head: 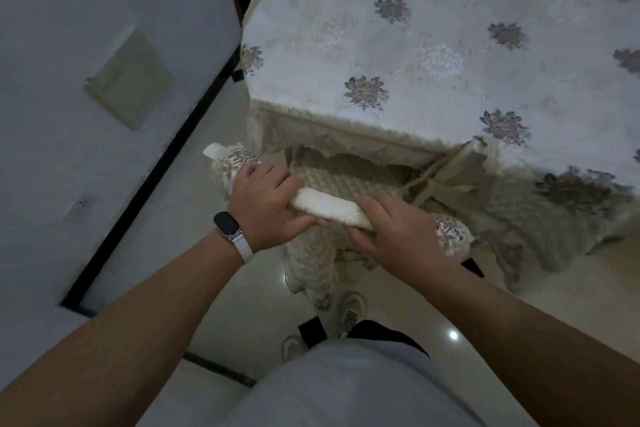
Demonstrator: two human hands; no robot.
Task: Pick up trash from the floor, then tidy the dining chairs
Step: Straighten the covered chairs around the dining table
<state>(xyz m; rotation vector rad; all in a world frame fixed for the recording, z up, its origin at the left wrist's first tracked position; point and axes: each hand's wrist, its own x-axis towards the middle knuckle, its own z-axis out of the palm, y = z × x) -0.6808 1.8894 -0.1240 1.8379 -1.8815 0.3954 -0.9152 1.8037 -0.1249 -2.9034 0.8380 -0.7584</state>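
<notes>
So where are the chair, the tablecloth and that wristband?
chair (pixel 329 206): head view, on the white-covered top rail of its back.
tablecloth (pixel 433 45): head view, on its flat top between flowers.
wristband (pixel 227 224): head view, on its dark screen.

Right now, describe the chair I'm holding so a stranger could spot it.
Start at the flowered white tablecloth. At its near edge a chair with a quilted beige seat is tucked under. Only this one has the left hand and right hand gripping its cream top rail.
</notes>
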